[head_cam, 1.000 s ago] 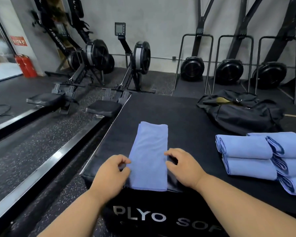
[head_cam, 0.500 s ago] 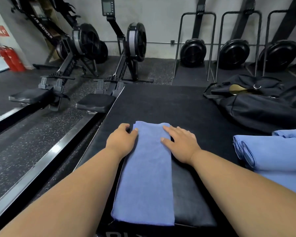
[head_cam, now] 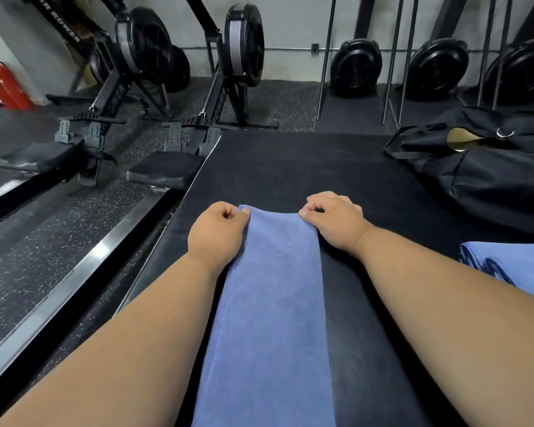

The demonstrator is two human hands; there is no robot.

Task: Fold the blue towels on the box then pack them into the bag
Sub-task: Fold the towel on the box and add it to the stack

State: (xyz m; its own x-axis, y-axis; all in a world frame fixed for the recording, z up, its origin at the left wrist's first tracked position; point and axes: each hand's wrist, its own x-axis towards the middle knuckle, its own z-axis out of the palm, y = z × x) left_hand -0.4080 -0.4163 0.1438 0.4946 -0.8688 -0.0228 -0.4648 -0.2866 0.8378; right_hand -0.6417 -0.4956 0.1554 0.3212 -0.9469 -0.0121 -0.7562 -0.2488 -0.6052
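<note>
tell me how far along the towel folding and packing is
Done: some folded towels lie at the right edge of the box. In hand: the left hand and right hand pinch the far corners of a long blue towel. Left: finishing its folds and packing; no towel shows in the bag.

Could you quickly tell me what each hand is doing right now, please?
Left hand: closed, pinching the far left corner of the blue towel.
Right hand: closed, pinching the towel's far right corner.
</note>
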